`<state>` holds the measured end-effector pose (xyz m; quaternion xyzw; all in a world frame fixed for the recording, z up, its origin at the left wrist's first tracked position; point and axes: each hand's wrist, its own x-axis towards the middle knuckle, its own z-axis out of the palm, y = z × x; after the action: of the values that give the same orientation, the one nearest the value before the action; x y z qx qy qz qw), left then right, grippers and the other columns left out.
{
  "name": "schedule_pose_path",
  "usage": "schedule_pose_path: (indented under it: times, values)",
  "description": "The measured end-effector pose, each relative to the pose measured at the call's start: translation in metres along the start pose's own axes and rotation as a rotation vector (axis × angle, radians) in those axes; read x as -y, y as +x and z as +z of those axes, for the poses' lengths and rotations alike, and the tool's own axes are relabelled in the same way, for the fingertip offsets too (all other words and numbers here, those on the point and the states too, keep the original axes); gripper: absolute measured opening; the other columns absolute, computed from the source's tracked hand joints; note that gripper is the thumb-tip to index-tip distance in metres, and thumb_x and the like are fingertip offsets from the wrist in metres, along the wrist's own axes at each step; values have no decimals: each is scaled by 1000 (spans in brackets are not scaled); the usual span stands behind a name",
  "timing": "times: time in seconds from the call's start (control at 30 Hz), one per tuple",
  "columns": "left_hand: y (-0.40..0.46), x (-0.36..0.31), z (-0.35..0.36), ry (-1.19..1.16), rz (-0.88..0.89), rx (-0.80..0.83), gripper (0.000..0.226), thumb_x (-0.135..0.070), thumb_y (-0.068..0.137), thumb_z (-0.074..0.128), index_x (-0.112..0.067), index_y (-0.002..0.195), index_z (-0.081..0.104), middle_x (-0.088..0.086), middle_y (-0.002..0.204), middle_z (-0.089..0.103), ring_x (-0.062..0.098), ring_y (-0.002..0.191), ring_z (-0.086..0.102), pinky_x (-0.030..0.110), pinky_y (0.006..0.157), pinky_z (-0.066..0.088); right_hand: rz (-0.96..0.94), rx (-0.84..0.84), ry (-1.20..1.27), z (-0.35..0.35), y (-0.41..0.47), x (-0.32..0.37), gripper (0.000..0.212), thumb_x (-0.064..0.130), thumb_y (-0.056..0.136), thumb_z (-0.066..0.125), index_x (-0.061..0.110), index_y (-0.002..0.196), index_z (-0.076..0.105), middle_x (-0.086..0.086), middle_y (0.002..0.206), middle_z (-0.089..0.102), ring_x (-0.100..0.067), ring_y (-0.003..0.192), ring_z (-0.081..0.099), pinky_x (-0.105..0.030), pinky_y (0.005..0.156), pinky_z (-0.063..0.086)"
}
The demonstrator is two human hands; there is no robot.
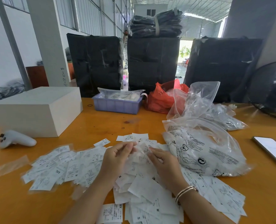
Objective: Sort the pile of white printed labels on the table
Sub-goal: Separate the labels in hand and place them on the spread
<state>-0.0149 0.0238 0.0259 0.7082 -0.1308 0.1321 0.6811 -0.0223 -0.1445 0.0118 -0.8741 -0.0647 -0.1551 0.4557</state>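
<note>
The pile of labels point(101, 167) is lying spread on the orange table point(101, 123). The left hand point(116, 157) and right hand point(163, 164) are pinching a blurry bunch of labels point(142, 152) just above it, fingers curled.

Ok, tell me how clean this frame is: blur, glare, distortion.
Head view: motion blur smears the fingertips of the left hand and right hand and the labels between them; the doorway behind is blown out; daylight glares off the phone screen; wide-angle bending curves the pillar and table edges.
</note>
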Motion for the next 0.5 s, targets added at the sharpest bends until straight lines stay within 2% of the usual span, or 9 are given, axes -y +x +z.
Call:
schedule_pose_path:
  times: [0.03, 0.07, 0.1, 0.17, 0.2, 0.27, 0.4, 0.43, 0.5]
  values:
    - [0, -1, 0, 8, 7, 5, 22, -41, 79, 56, -31, 91, 71, -11, 84, 75, 2, 82, 68, 9, 66, 50, -7, 1, 25, -1, 0, 1, 23, 35, 93, 55, 33, 113, 68, 21, 120, 60, -2, 109, 57, -34, 97, 45]
    - [0, -2, 0, 15, 12, 9, 21, -41, 79, 56, -32, 91, 71, -12, 84, 74, 2, 82, 68, 9, 66, 50, -12, -7, 67, -2, 0, 1, 22, 33, 93, 55, 36, 111, 67, 22, 115, 62, 3, 101, 58, -26, 90, 48]
    - [0, -2, -1, 24, 14, 14, 21, -42, 79, 56, -34, 92, 70, -13, 85, 74, 5, 82, 69, 11, 67, 50, -6, -20, 127, -4, -1, 2, 19, 29, 94, 55, 39, 103, 68, 22, 100, 66, 6, 86, 58, -20, 77, 49]
    - [-1, -2, -1, 51, 19, 27, 20, -43, 79, 56, -39, 93, 70, -15, 88, 74, 21, 78, 66, 25, 70, 49, 48, -58, 279, -7, -2, 4, 21, 20, 93, 57, 38, 88, 66, 11, 76, 69, -3, 64, 59, -17, 57, 47]
    - [-1, -2, -2, 67, 26, 36, 20, -44, 79, 57, -41, 94, 70, -16, 89, 74, 28, 74, 61, 30, 68, 45, 85, -67, 389, -9, -3, 5, 18, 15, 91, 59, 32, 89, 65, 6, 77, 70, -9, 64, 63, -18, 57, 49]
    - [-1, -2, -2, 96, 42, 45, 18, -44, 80, 57, -47, 92, 70, -18, 91, 73, 35, 72, 58, 27, 64, 44, 124, -67, 576, -13, -3, 6, 11, 10, 89, 61, 17, 96, 62, -2, 81, 72, -16, 63, 67, -22, 58, 53]
    - [0, -1, -2, 122, 65, 51, 18, -47, 81, 55, -53, 90, 69, -20, 94, 71, 23, 73, 55, 23, 61, 42, 110, -77, 718, -16, -4, 7, 9, 9, 86, 63, 6, 94, 62, -9, 72, 70, -17, 54, 60, -27, 57, 54]
    - [0, -1, -2, 138, 78, 47, 18, -47, 81, 54, -52, 90, 68, -21, 94, 71, 22, 74, 58, 20, 60, 45, 107, -75, 735, -17, -5, 7, 8, 9, 86, 63, 6, 93, 63, -10, 71, 69, -17, 53, 59, -27, 57, 54]
    - [0, 0, -2, 171, 111, 48, 17, -43, 84, 55, -51, 92, 67, -22, 91, 70, 8, 75, 62, 13, 60, 47, 87, -79, 733, -16, -5, 7, 13, 10, 87, 61, 11, 100, 65, -10, 68, 68, -18, 54, 58, -27, 56, 53]
